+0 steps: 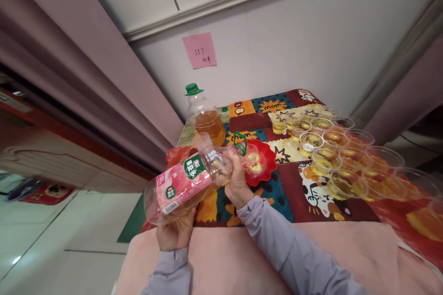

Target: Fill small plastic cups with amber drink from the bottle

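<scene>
A clear plastic juice bottle [183, 179] with a pink and green label lies tilted in the air, its neck pointing up to the right. My left hand [176, 230] is closed around its underside near the base. My right hand [237, 182] grips it by the neck end, with the fingers partly hidden. A green plastic loop [240, 144] shows just beyond my right hand; I cannot tell whether it belongs to the bottle. Beneath the neck end is a red scalloped plate [268, 166], with a clear cup-like shape over its middle.
Several clear plastic cups [325, 159] of yellow liquid stand in rows at the right. Behind the held bottle stands a large jug [211, 124] of amber liquid with a green hat-shaped cap. A patterned mat [249, 122] covers the table. A pink note [200, 50] is on the wall.
</scene>
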### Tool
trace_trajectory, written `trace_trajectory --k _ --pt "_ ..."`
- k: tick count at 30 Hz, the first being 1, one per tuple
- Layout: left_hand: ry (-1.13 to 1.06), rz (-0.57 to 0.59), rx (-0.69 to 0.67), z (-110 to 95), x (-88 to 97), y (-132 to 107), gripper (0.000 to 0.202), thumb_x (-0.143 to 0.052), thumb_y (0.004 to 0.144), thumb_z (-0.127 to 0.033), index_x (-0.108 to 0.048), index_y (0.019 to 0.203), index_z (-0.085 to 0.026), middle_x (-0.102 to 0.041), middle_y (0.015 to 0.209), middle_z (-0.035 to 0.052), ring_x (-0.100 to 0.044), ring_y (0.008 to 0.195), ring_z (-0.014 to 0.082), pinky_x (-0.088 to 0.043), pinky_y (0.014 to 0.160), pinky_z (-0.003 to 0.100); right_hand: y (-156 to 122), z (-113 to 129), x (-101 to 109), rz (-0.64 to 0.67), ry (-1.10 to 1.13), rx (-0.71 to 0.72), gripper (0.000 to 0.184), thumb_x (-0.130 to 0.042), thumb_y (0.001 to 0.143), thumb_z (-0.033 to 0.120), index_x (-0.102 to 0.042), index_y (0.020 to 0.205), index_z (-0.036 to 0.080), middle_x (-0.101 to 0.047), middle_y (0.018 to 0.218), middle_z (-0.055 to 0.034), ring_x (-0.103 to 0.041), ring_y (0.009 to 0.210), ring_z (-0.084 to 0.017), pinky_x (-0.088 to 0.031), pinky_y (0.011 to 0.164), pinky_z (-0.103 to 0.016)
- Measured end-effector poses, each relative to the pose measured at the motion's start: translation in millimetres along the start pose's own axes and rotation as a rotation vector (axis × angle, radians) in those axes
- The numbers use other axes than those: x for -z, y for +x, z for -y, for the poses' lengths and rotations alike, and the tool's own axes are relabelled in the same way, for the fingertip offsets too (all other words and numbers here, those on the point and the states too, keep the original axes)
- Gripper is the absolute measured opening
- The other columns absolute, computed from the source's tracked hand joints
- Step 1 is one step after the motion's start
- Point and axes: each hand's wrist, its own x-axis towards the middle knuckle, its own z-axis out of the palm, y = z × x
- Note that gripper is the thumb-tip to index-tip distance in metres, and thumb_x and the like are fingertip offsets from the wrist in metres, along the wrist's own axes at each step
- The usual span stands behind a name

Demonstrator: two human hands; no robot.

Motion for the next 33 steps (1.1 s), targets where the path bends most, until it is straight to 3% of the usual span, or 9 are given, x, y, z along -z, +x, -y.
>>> trace_trajectory --k 5,11,16,22,28,33 --pt "-0.055 -0.002 0.034 -3.0 -2.8 -1.6 0.074 -0.066 0.089 -0.076 -0.06 0.154 -0.04 -0.059 0.167 0.0035 -0.062 0.145 0.0396 -0.063 0.109 0.055 -3.5 1.7 -3.6 -0.014 0.047 -0.007 0.038 -0.084 0.074 0.051 -0.073 0.098 0.024 -0.08 0.093 0.0003 -0.075 0.075 -0.017 -0.061 0.062 -0.027" --pt "-0.223 0.05 0.134 -3.1 14.2 2.1 0.054 -0.073 0.093 -0.054 -0.069 0.145 -0.041 -0.07 0.154 -0.0019 -0.066 0.142 0.0335 -0.066 0.105 0.047 -5.2 4.9 -8.6 -0.032 0.106 -0.013 0.034 -0.085 0.073 0.046 -0.072 0.094 0.022 -0.083 0.09 -0.0006 -0.077 0.074 -0.019 -0.062 0.061 -0.027" --pt "-0.34 0.12 0.142 0.1 17.0 5.0 0.055 -0.073 0.093 -0.056 -0.069 0.146 -0.04 -0.072 0.152 -0.0017 -0.072 0.134 0.0317 -0.067 0.101 0.042 -1.5 2.5 -9.3 -0.023 0.145 0.024 0.031 -0.081 0.078 0.044 -0.075 0.098 0.021 -0.084 0.092 -0.0018 -0.078 0.077 -0.019 -0.063 0.066 -0.027" --pt "-0.318 0.138 0.133 0.8 16.4 3.7 0.062 -0.065 0.099 -0.058 -0.057 0.159 -0.042 -0.063 0.163 0.0004 -0.06 0.148 0.0344 -0.061 0.113 0.051 1.3 0.4 -8.1 -0.009 0.145 0.019 0.032 -0.08 0.081 0.046 -0.076 0.099 0.02 -0.084 0.09 -0.0022 -0.077 0.073 -0.019 -0.064 0.067 -0.028" --pt "-0.341 0.147 0.144 -2.5 14.5 2.7 0.054 -0.067 0.098 -0.055 -0.066 0.15 -0.041 -0.067 0.158 -0.0006 -0.066 0.141 0.0335 -0.063 0.109 0.048 1.6 1.3 -7.6 -0.014 0.138 0.014 0.032 -0.08 0.083 0.047 -0.076 0.101 0.02 -0.085 0.091 -0.003 -0.078 0.076 -0.019 -0.064 0.068 -0.029" --pt "-0.418 0.249 0.145 -1.4 16.1 4.7 0.052 -0.072 0.095 -0.051 -0.067 0.146 -0.043 -0.074 0.149 -0.0037 -0.071 0.135 0.0289 -0.063 0.108 0.042 3.1 0.7 -6.4 -0.027 0.142 -0.013 0.034 -0.081 0.082 0.046 -0.075 0.103 0.02 -0.085 0.093 -0.003 -0.079 0.077 -0.02 -0.064 0.068 -0.029"
